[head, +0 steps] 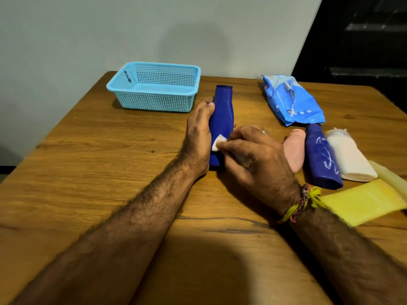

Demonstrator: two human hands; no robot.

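**Two hands wiping one blue bottle (222, 111)**

We are working near the middle of the wooden table (88, 172), where the blue bottle is lying with its neck pointing to the far side. Our left hand (198, 133) is gripping the bottle along its left flank, the fingers curling round its upper body and the heel of the hand resting by its base. Our right hand (253, 157) is coming in from the right and pinching a small white wipe (217, 143) between thumb and fingers, pressing it against the lower part of the bottle. We are wearing a ring (265, 131) on that hand and a yellow and red thread band (306, 201) on its wrist.

At the far left of the bottle, just beside its neck, a light blue mesh basket (154, 100) is standing. At the far right a blue wipes pack (290, 102) is lying open. Nearer, on the right, four more bottles are lying side by side: a pink bottle (295, 150) partly behind our right hand, a second blue bottle (321, 159) bearing white scribbles, a white bottle (350, 159) and, nearest, a yellow bottle (363, 201).
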